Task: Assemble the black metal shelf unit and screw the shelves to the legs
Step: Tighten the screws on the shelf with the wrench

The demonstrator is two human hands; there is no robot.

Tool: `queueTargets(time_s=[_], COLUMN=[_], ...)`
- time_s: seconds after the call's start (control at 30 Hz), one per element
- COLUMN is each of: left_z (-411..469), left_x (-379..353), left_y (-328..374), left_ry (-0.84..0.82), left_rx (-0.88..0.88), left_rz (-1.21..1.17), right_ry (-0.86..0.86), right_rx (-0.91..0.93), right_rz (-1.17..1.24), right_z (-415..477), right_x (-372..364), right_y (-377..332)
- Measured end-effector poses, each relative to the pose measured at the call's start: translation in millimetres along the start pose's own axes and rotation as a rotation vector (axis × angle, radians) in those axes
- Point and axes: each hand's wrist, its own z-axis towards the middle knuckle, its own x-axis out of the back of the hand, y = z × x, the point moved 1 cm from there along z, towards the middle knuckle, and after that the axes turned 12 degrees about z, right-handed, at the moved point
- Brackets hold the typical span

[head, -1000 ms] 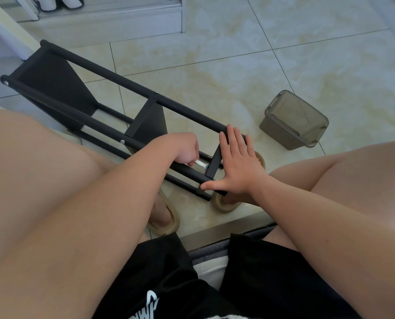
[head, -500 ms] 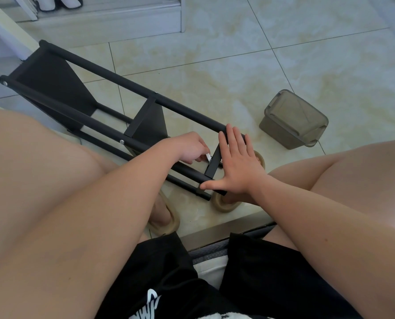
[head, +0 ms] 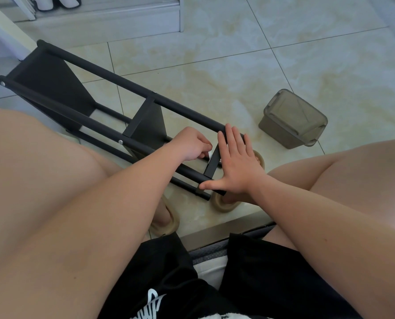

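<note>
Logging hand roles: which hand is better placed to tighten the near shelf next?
Left. The left hand pinches a small white item right beside the near shelf; the right hand lies flat against it, bracing.

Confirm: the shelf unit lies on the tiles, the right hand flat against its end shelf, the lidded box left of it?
Wrong side: the head view shows the box right of the shelf unit. The unit does lie on the tiles, right hand flat against the end shelf.

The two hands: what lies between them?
In the head view, the edge of the nearest black shelf stands between the left hand, gripping a small white object, and the right hand.
</note>
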Motion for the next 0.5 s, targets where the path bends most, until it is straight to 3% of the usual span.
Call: queueTargets(time_s=[0.5], left_z=[-3.6], left_x=[2.6], left_y=[3.5], left_ry=[-0.147], left_rx=[0.058], left_rz=[0.093], right_ry=[-0.001], right_rx=[-0.001], right_rz=[-0.003], right_z=[-0.2], right_x=[1.2], right_y=[-0.7])
